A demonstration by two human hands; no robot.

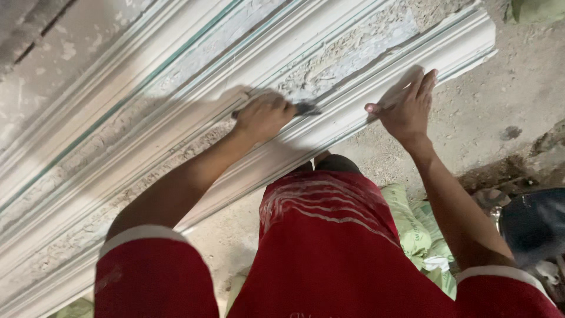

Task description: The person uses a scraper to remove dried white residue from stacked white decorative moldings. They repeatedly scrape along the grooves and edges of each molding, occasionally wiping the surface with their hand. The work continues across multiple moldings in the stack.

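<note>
A long white plaster moulding (176, 123) with ridges and rough grey-green patches runs diagonally from lower left to upper right. My left hand (265, 115) is shut on a small dark-bladed tool (306, 109), its blade lying against the moulding's near ridge. My right hand (409, 106) rests flat with fingers spread on the moulding near its right end (471, 41). My red shirt with white trim (329, 247) fills the bottom of the view.
The moulding lies on a dusty concrete floor (506, 100). Light green sacks (421, 235) lie below my right arm. A dark rounded object (532, 224) sits at the right edge. Rubble lies near it.
</note>
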